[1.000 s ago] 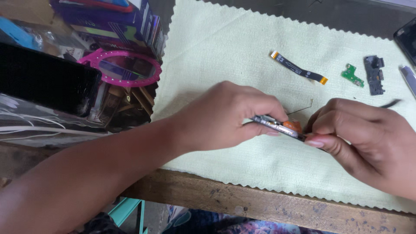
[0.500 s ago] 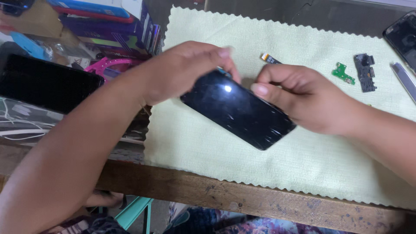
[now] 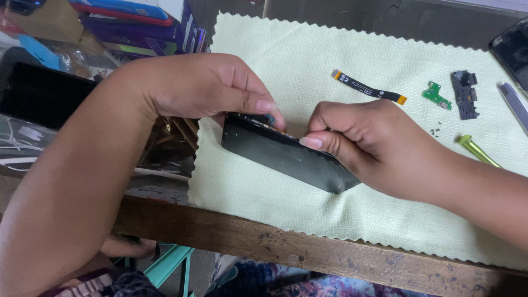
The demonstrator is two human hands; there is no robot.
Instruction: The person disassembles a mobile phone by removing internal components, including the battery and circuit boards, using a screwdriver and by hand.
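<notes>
1. I see the left hand [image 3: 203, 88] pinching the upper edge of the black phone [image 3: 286, 154], tilted on edge above the green cloth [image 3: 308, 55].
2. The right hand [image 3: 374, 146], fingers curled shut, grips its long edge, thumbnail pressed at the seam (prying, I judge).
3. Next calls for steady, even pressure along that seam.

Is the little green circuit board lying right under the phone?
No. The green circuit board lies apart on the pale cloth, well off from the black phone held by both hands.
</notes>
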